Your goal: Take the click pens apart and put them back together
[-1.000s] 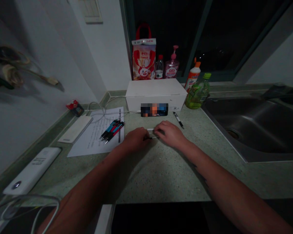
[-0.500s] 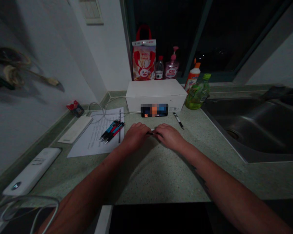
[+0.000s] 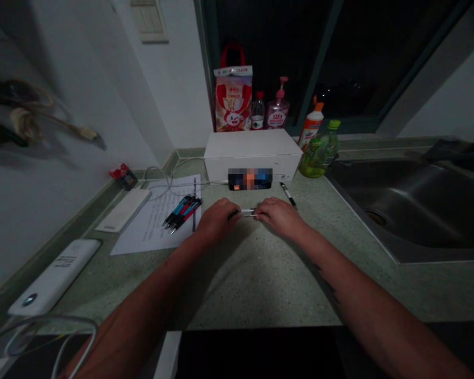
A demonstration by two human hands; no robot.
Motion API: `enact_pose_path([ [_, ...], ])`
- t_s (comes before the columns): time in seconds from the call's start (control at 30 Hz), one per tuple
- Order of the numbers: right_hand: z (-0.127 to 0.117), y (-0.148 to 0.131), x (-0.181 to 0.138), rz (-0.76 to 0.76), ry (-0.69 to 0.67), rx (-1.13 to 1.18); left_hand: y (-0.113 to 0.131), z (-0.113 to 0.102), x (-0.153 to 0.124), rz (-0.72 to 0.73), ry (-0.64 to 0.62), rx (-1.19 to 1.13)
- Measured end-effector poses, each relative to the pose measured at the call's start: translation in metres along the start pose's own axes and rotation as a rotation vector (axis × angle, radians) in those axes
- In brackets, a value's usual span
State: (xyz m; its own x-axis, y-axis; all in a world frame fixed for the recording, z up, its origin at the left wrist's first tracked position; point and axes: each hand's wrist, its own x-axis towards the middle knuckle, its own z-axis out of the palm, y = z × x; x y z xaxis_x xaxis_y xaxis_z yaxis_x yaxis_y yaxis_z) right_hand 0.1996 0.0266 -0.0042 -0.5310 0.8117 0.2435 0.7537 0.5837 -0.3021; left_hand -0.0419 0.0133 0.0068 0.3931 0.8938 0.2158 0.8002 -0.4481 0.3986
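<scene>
Over the counter, my left hand (image 3: 218, 218) is closed on a black-and-white pen (image 3: 246, 210), whose dark end shows at the fingers. Opposite it, my right hand (image 3: 278, 215) is closed at the right end of the pen and of a thin pale rod, like a pen refill (image 3: 249, 215), lying just below it. The fingertips hide where these parts end. Beyond my right hand lies another black-and-white pen (image 3: 287, 193). To the left, several blue, red and black pens (image 3: 181, 211) rest on a printed sheet (image 3: 142, 234).
Behind my hands a phone (image 3: 249, 184) leans on a white box (image 3: 253, 145), with a cable attached. A green bottle (image 3: 319, 155) stands beside the box. The sink (image 3: 398, 255) is at right. On the left lie a flat white box (image 3: 124, 209) and a long white device (image 3: 55, 276).
My hands have moved slightly apart. More of the white pen and the thin rod now shows between them.
</scene>
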Motion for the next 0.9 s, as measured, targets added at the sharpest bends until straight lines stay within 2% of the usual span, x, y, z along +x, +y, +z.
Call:
enact_pose_path([
  [0.17, 0.0, -0.007, 0.001, -0.013, -0.009, 0.037, 0.002, 0.004, -0.001, 0.01, -0.07, 0.009],
  [0.4, -0.008, -0.011, 0.0, 0.061, -0.044, 0.031, 0.005, -0.001, 0.0, -0.022, -0.145, 0.081],
  [0.53, -0.014, -0.007, -0.001, 0.101, -0.074, 0.049, -0.001, -0.003, 0.001, -0.071, -0.109, 0.112],
  [0.7, -0.008, -0.009, 0.0, 0.121, -0.154, 0.067, -0.006, 0.007, 0.005, -0.1, -0.101, 0.134],
  [0.9, 0.004, -0.013, 0.003, 0.102, -0.103, 0.047, -0.006, 0.011, 0.005, -0.092, -0.077, 0.116],
])
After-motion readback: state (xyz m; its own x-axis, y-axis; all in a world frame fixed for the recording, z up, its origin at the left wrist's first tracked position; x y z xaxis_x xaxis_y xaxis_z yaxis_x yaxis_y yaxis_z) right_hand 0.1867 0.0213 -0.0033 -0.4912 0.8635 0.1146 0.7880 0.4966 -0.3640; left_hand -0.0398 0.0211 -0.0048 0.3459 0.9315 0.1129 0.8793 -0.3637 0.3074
